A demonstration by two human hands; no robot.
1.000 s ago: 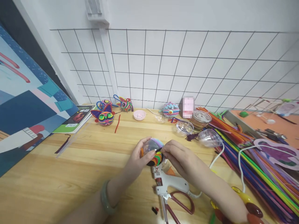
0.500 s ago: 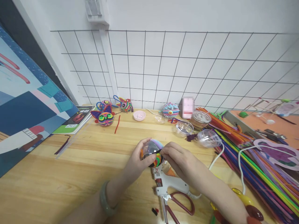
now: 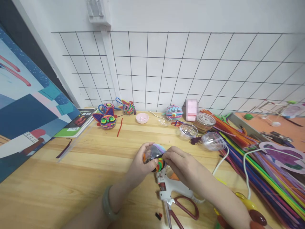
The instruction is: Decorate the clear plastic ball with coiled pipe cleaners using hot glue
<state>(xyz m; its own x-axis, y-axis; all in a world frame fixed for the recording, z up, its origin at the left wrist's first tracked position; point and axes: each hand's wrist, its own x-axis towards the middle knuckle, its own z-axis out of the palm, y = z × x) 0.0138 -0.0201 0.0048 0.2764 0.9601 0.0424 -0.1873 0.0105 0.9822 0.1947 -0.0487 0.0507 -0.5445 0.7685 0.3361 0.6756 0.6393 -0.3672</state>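
My left hand (image 3: 142, 161) is wrapped round a clear plastic ball (image 3: 153, 152) partly covered with coloured pipe cleaners: lilac on top, orange, green and black lower down. The fingertips of my right hand (image 3: 179, 159) pinch a black pipe cleaner (image 3: 158, 156) that lies across the ball's surface. Just below the hands, a white glue gun (image 3: 175, 187) rests on the table, its nozzle end close to the ball. Scissors with dark red handles (image 3: 188, 208) lie in front of it, beside small black and red scraps (image 3: 158, 216).
Finished pipe-cleaner ornaments (image 3: 108, 121) stand at the back left, near a pink dish (image 3: 142, 118). Clear plastic half-balls (image 3: 188, 130) sit at the back right. Bundles of pipe cleaners (image 3: 259, 171) fill the right side, where a white cable (image 3: 246, 175) loops. A picture board (image 3: 30, 105) leans at left.
My right fingertips have shifted slightly left along the black pipe cleaner. The ball stays in my left hand, almost unmoved.
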